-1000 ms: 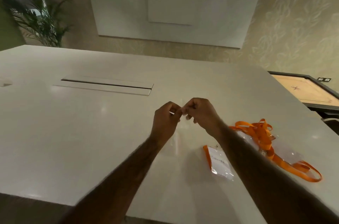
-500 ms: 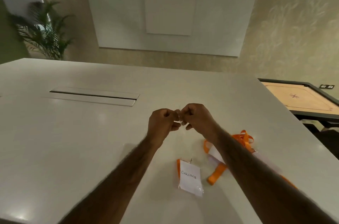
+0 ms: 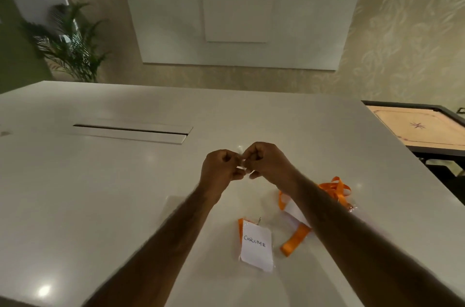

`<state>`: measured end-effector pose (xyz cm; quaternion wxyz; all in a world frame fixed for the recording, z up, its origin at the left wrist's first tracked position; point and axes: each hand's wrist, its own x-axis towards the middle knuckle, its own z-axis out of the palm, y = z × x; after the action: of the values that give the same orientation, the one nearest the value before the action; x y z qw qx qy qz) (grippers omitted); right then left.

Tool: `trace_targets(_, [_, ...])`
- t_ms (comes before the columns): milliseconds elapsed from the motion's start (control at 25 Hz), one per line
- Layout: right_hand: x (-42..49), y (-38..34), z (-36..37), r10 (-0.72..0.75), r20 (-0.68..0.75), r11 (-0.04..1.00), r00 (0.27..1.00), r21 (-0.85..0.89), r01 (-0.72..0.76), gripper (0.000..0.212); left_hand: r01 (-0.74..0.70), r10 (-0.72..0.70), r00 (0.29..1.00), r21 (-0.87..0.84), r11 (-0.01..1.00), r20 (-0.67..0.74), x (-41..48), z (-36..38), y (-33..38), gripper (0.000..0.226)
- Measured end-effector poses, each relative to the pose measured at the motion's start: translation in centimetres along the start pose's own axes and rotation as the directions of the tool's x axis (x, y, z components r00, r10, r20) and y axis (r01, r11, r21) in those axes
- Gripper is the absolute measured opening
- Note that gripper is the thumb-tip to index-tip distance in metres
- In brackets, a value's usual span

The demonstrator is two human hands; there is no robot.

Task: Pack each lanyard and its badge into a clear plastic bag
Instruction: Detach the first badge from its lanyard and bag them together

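While both hands are held up close together over the white counter [image 3: 100,193], they pinch a bit of clear plastic bag [image 3: 240,153] between them. The left hand [image 3: 221,168] has its fingers curled tight, and so does the right hand [image 3: 269,163]. Only a small shiny piece of the bag shows between the fingertips, so the rest of it is hard to see.

Lower down, near the person, a white badge [image 3: 256,246] lies flat on the counter. It has the word CHROME on it, and a shiny clear cover is around it. A thin orange strip shows along its left side. Just to the right of the badge lies an orange lanyard [image 3: 294,241], partly hidden under the right arm. More orange lanyard ribbon [image 3: 336,187] is bunched up past that arm.

A long slot [image 3: 130,131] sits in the counter to the left. A green plant [image 3: 73,42] stands in the far corner, a white board [image 3: 234,17] hangs on the wall, and a game board [image 3: 415,128] is off to the right.
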<state>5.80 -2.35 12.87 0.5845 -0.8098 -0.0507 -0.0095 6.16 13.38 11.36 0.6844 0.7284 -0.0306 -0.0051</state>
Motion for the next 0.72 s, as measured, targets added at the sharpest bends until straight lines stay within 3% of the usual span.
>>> trace_targets(120, [0.5, -0.5, 0.7, -0.02, -0.043, 1.0, 0.999, -0.022, 0.019, 0.013, -0.013, 0.013, 0.998, 0.008, 1.0, 0.068, 0.7, -0.6, 0.2, 0.016])
trace_targets(400, [1.2, -1.4, 1.0, 0.024, -0.099, 0.999, 0.995, 0.03, -0.021, 0.013, -0.003, -0.001, 0.997, 0.055, 0.999, 0.075, 2.3, -1.6, 0.7, 0.018])
trace_targets(560, [1.3, -1.5, 1.0, 0.021, -0.081, 0.992, 0.996, -0.124, -0.031, 0.014, -0.067, 0.046, 0.994, 0.217, 0.974, 0.1, 2.4, -1.5, 0.9, 0.018])
trace_targets(720, [1.3, -1.6, 1.1, 0.041, -0.137, 0.985, 0.99, -0.161, -0.064, 0.006, -0.198, 0.168, 0.98, 0.46, 0.865, 0.107, 2.4, -1.6, 1.0, 0.017])
